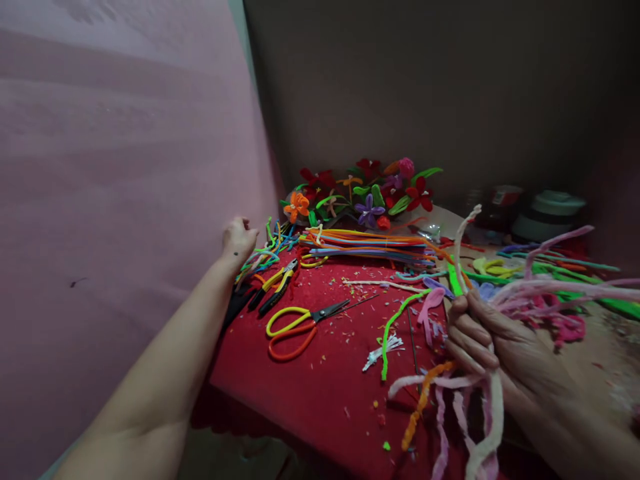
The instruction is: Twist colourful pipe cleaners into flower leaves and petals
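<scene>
Lower right, the right hand (pixel 480 340) is clamped on a pink pipe-cleaner bundle (pixel 545 293). The left hand (pixel 239 239), curled, grip unclear, sits at the left edge of the red table (pixel 325 393), against the pink wall (pixel 125 167). Open cloth lies below the scissors (pixel 295 327).

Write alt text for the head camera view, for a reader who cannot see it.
The right hand grips a bunch of pale pink pipe cleaners over a red table, while the left hand reaches to its far corner by a pink wall. On it lie scissors, pliers and pipe-cleaner flowers.
</scene>
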`<state>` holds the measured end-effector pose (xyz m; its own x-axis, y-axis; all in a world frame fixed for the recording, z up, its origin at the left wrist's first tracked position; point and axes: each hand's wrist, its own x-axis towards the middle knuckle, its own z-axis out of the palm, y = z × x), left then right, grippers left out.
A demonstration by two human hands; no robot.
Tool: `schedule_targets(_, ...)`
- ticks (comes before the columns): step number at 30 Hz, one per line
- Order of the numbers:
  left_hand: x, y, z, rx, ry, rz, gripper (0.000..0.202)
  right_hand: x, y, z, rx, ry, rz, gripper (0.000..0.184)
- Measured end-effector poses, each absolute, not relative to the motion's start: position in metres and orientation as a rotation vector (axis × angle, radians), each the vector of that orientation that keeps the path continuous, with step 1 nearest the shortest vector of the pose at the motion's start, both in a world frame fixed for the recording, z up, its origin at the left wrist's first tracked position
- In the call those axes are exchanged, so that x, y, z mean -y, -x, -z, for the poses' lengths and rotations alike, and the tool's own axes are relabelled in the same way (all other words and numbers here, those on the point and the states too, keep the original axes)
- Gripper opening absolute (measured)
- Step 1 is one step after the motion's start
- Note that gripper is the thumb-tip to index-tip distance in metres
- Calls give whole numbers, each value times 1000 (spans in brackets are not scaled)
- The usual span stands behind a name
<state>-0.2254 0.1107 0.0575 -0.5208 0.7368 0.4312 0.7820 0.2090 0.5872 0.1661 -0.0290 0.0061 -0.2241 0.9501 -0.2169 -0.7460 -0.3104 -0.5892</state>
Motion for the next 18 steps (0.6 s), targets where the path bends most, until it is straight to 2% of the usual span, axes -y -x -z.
schedule_targets(3, -101, 213, -58, 2147, 1558, 904, 23, 30, -167, -9, 412, 641, -1804, 15)
schedule_targets(6, -95, 202, -57, 1988, 1612, 736, 24, 30, -168, -10, 419, 623, -1801, 14)
schedule_targets(13, -94, 211, -61, 2211, 1569, 970, 28, 29, -172, -11, 397, 598, -1819, 14)
schedule_targets(18, -97, 229, -61, 2234, 1461, 1007, 26, 31, -174, -16, 418, 598, -1797, 13)
